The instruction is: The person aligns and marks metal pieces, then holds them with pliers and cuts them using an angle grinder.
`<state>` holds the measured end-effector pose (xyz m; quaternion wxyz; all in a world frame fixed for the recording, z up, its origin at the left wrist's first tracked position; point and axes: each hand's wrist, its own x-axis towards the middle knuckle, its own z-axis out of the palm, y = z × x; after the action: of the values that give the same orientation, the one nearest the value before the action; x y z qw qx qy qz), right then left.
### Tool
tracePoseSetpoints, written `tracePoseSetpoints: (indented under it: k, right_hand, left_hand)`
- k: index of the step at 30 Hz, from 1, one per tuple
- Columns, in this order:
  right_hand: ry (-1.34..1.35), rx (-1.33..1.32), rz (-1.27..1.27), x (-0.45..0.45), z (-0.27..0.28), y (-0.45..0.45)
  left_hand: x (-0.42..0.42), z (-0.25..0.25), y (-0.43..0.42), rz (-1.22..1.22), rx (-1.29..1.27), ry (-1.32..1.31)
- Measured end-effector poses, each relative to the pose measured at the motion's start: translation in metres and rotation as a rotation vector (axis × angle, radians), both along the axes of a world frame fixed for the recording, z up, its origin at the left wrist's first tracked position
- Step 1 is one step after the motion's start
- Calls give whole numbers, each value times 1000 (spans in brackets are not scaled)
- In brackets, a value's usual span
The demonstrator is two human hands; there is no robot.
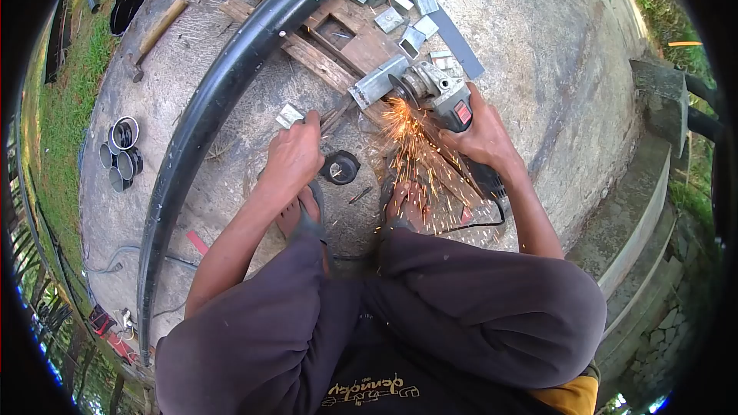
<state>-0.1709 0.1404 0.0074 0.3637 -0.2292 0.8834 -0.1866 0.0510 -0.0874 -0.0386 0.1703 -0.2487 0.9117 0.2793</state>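
My right hand (pixel 486 132) is wrapped round the body of an angle grinder (pixel 443 92). Its disc (pixel 403 87) meets a piece of grey metal tube (pixel 377 83), and orange sparks (pixel 403 127) spray down towards my feet. My left hand (pixel 297 147) is closed on a slim metal tool, possibly pliers (pixel 335 117), which reaches towards the tube. How its far end meets the tube is unclear. Under the tube lie worn wooden boards (pixel 327 61). A short silver metal piece (pixel 289 115) sits just beyond my left hand.
Several cut tube pieces (pixel 389 19) lie by a flat grey strip (pixel 455 44). A long curved black pipe (pixel 223 92) arches across the left. A hammer (pixel 160 31) and round black pieces (pixel 127 160) are farther left. My sandalled feet (pixel 407 204) are beneath the sparks; concrete steps (pixel 630 223) rise at right.
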Motion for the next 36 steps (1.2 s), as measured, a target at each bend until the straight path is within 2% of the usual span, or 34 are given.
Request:
tracePoseSetpoints:
  k: [36]
  right_hand:
    - [7,23,11,3,5,-1]
  left_hand:
    - [5,-7,4,8,-19,61]
